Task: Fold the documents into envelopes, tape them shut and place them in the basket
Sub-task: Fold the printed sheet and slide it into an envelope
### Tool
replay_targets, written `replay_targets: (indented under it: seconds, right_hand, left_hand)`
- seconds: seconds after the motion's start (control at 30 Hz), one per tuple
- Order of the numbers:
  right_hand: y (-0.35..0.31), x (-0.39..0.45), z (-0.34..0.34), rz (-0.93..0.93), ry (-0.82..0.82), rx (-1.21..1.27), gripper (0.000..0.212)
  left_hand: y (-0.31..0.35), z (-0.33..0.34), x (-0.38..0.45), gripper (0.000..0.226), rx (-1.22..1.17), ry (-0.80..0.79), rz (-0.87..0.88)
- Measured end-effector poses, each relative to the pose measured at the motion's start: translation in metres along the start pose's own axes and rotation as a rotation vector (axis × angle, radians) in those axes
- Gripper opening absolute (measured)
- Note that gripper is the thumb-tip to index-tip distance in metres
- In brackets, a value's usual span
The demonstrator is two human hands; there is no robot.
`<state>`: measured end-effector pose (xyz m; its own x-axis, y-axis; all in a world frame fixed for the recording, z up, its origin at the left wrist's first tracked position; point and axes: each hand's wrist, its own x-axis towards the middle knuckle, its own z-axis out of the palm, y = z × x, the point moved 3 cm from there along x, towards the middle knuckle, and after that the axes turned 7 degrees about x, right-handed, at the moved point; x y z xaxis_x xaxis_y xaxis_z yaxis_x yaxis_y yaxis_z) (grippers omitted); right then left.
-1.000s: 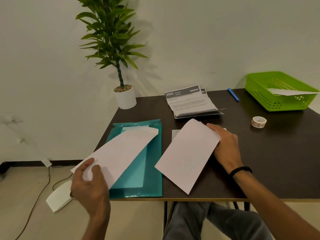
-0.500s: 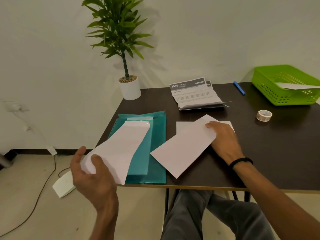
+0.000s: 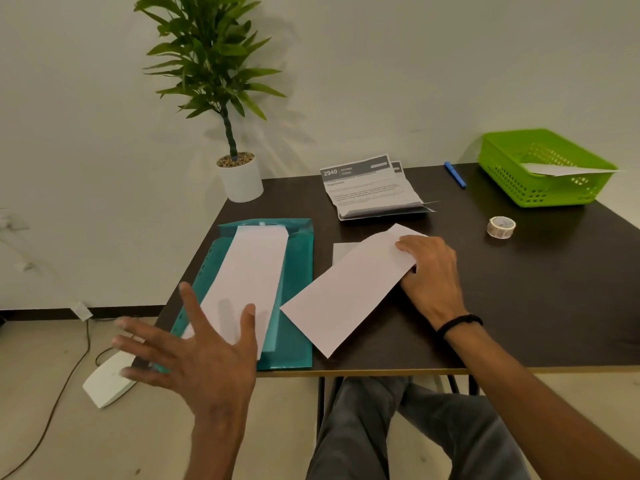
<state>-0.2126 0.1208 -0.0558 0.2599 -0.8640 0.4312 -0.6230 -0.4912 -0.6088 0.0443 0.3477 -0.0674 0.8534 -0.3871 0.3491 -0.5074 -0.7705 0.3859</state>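
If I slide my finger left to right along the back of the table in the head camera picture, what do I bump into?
Potted plant → printed documents → blue pen → green basket with an envelope inside.
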Motion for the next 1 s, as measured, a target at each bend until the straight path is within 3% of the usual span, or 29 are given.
replay_targets:
  seconds: [0.13,0.27,0.4,0.57,0.67,0.83,0.93,1.0]
  right_hand:
    - [0.006,-0.004,-0.008,-0.058,0.109,0.047,0.049]
    - [0.008,-0.01,-0.021,-0.157,0.26,0.03,0.044]
    - [0.009,-0.02,-0.033,-0.259,0.335,-0.03,0.041]
    - [0.027,-0.031,-0.055,-0.338,0.339,-0.065,0.039]
    - [0.039,-0.03,-0.063,-0.301,0.333,-0.062,0.039]
    - [0.048,-0.027,-0.066,-0.195,0.348,0.023,0.049]
    - [0.053,-0.026,-0.073,-0.063,0.386,0.218,0.055]
    - [0.054,-0.026,-0.079,0.015,0.394,0.38,0.046]
  left_hand:
    - [0.004,-0.006,0.019,0.099,-0.042,0.012,0.087]
    - [0.061,-0.009,0.004,0.102,-0.33,-0.374,0.388]
    - [0.15,0.006,-0.017,0.119,-0.137,-0.575,0.709]
    - [0.215,0.032,-0.016,0.129,-0.099,-0.818,0.889]
    - [0.228,0.03,-0.013,0.123,-0.098,-0.755,0.994]
    - [0.235,0.017,0.0,0.116,-0.013,-0.416,1.188]
    - [0.233,0.013,0.01,0.113,-0.052,-0.285,1.289]
    - [0.23,0.014,0.015,0.111,-0.081,-0.232,1.326]
